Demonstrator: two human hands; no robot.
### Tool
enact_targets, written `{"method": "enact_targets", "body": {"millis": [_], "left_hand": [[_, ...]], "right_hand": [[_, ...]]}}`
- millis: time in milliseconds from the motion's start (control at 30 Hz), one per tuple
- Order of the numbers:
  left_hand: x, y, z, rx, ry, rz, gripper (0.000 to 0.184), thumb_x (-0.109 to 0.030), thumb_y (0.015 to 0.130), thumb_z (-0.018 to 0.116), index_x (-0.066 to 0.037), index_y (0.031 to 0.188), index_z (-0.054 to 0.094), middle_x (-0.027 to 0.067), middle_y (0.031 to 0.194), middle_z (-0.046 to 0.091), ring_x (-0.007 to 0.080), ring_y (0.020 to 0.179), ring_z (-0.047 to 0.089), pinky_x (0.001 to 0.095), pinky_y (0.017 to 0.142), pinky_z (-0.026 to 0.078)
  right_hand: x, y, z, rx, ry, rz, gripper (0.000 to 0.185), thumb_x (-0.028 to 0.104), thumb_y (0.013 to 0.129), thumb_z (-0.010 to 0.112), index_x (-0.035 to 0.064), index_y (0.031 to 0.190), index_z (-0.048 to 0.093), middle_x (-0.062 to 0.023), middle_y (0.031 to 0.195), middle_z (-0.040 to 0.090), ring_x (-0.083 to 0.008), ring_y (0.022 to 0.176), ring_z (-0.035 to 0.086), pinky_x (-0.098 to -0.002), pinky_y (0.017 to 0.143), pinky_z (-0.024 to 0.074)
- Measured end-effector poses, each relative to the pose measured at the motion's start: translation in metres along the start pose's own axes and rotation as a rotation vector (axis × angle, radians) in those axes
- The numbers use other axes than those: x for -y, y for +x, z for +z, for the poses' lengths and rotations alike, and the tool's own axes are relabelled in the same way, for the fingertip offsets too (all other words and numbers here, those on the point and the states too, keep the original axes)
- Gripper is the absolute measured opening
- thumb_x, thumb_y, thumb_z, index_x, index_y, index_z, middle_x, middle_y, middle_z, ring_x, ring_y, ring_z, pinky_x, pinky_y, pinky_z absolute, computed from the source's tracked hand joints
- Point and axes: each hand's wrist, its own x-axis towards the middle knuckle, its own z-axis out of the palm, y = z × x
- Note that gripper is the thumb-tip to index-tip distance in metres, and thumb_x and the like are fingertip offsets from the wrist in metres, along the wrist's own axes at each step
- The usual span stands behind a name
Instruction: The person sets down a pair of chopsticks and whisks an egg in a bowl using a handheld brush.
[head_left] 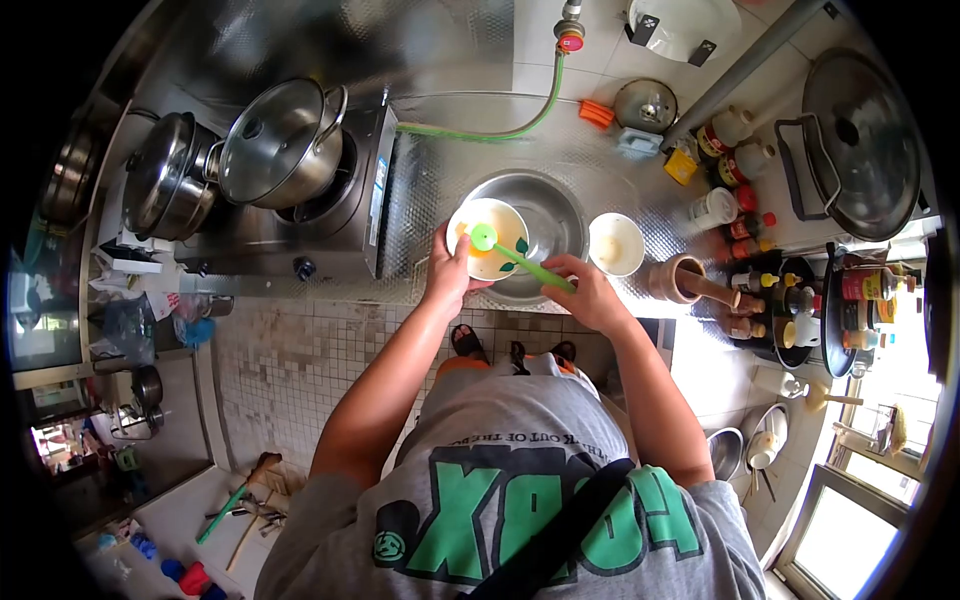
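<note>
My left hand (448, 268) grips the side of a white bowl (503, 222) with green leaf marks, tilted over the left part of a metal basin (562, 215). Something yellow, like egg yolk, lies inside the bowl. In my right hand (592, 295) is the handle of a light green plastic spoon (535, 268). Its round head is inside the bowl, close to my left thumb. Just right of the basin stands a second white bowl (617, 246) with a little pale content that I cannot make out.
A gas stove (355, 215) at left carries a lidded steel pot (280, 145). A wooden mortar (677, 279) with its pestle stands to the right, near several sauce bottles (745, 165). A green hose (500, 133) runs along the back of the steel counter (430, 165).
</note>
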Motion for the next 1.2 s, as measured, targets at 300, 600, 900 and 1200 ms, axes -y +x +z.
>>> {"method": "enact_targets", "body": {"millis": [300,600,900,1200], "left_hand": [[0.019,0.037,0.034,-0.141,0.485,0.194,0.048,-0.022,0.102,0.054,-0.014,0.147,0.039,0.0216,0.121,0.052,0.0344,0.098,0.065,0.0376,0.051,0.064],[0.06,0.068,0.031,-0.242,0.814,0.375,0.053,-0.026,0.099,0.059,-0.011,0.146,0.042,0.0294,0.111,0.051,0.0395,0.103,0.052,0.0443,0.092,0.043],[0.049,0.055,0.037,-0.24,0.698,0.254,0.051,-0.027,0.1,0.058,-0.013,0.146,0.041,0.0252,0.118,0.05,0.0375,0.107,0.056,0.0434,0.079,0.057],[0.014,0.025,0.051,0.099,-0.008,-0.027,0.049,-0.041,0.106,0.042,-0.018,0.148,0.03,0.0121,0.134,0.051,0.0285,0.106,0.066,0.0397,0.06,0.066]], "right_hand": [[-0.028,-0.001,0.008,-0.197,-0.239,-0.036,0.028,0.017,0.088,0.066,0.0055,0.114,0.067,-0.0218,0.087,0.071,-0.0412,0.081,0.069,-0.0464,0.075,0.0555],[-0.039,-0.002,0.018,-0.192,-0.222,0.028,0.029,0.017,0.088,0.065,0.0038,0.114,0.068,-0.0241,0.092,0.07,-0.0428,0.086,0.068,-0.048,0.08,0.0556],[-0.04,-0.002,0.014,-0.179,-0.205,0.022,0.028,0.016,0.089,0.065,0.0019,0.113,0.067,-0.0244,0.095,0.07,-0.0428,0.088,0.069,-0.0472,0.081,0.0555],[-0.004,-0.012,0.001,-0.274,-0.136,-0.032,0.024,0.014,0.089,0.065,0.0035,0.111,0.068,-0.0253,0.089,0.07,-0.0433,0.082,0.069,-0.0469,0.075,0.0559]]}}
